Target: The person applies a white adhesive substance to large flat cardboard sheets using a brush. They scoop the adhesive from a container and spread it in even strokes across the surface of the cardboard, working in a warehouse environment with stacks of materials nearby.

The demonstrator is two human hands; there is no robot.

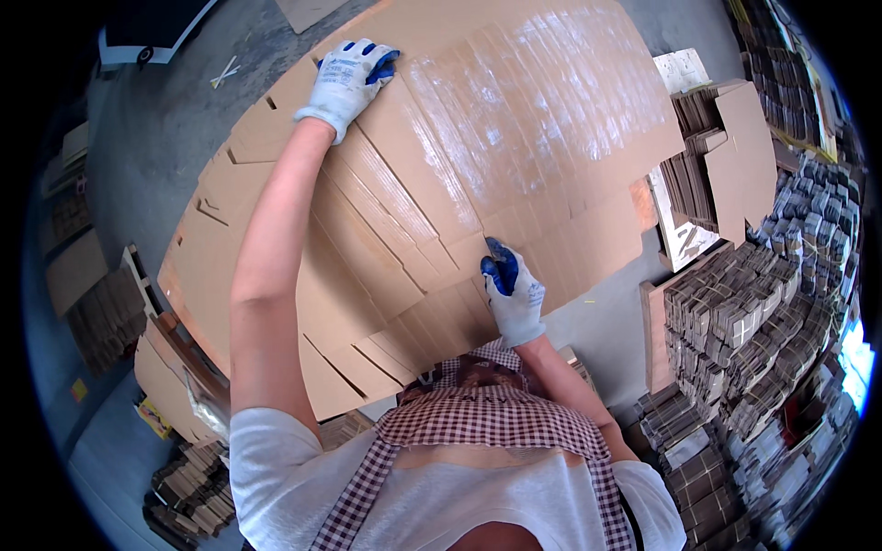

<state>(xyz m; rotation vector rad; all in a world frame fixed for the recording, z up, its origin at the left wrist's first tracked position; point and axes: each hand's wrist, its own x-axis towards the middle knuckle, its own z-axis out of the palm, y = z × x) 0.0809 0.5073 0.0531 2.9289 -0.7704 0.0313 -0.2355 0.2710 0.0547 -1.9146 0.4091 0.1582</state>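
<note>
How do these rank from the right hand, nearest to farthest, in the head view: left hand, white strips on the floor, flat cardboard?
1. Flat cardboard: right at the right hand, filling the middle.
2. Left hand: upper left, on the cardboard's far part.
3. White strips: on the floor, farther left, beyond the left hand.

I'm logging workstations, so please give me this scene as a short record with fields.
Left hand: in a white-and-blue glove, on the cardboard sheets
Right hand: similarly gloved, fingers curled at a cardboard edge
Sheets: brown, creased, slotted, partly shiny
Clothing: checked apron, light shirt
Right side: stacked, tied cardboard bundles
</note>
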